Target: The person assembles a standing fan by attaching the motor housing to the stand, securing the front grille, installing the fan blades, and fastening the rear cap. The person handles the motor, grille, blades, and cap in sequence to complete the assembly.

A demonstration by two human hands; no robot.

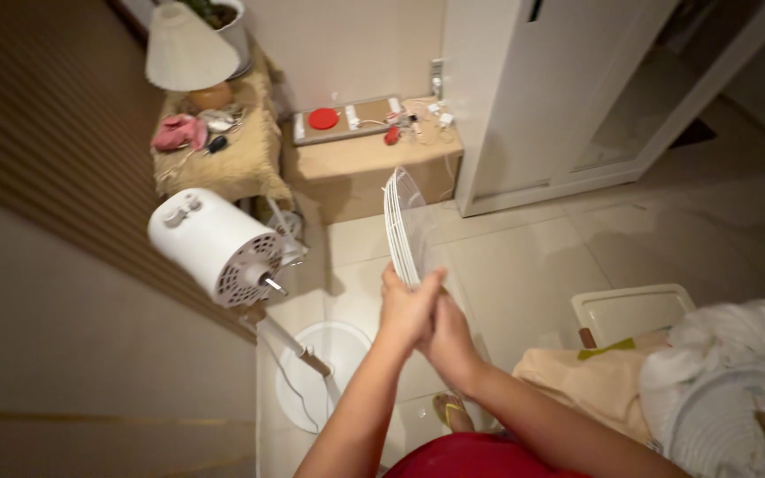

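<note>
Both of my hands meet in the middle of the view and grip the lower rim of a white wire fan grille (400, 226), which stands on edge above them. My left hand (406, 305) wraps the rim from the left. Pressed against it from the right is my right hand (447, 335). To the left stands a white pedestal fan's motor head (214, 243) with its bare shaft (270, 284) pointing towards the grille, about a hand's width away. Its pole (298, 348) runs down to a round white base (329, 372) on the floor.
A low wooden table (374, 159) with a tray, red lid and cables stands at the back. Left of it, a straw-covered stand (223, 155) holds a lamp. White wardrobe doors (542, 106) rise at right. A white tray (635, 310), cloths and another grille (728, 425) lie at lower right.
</note>
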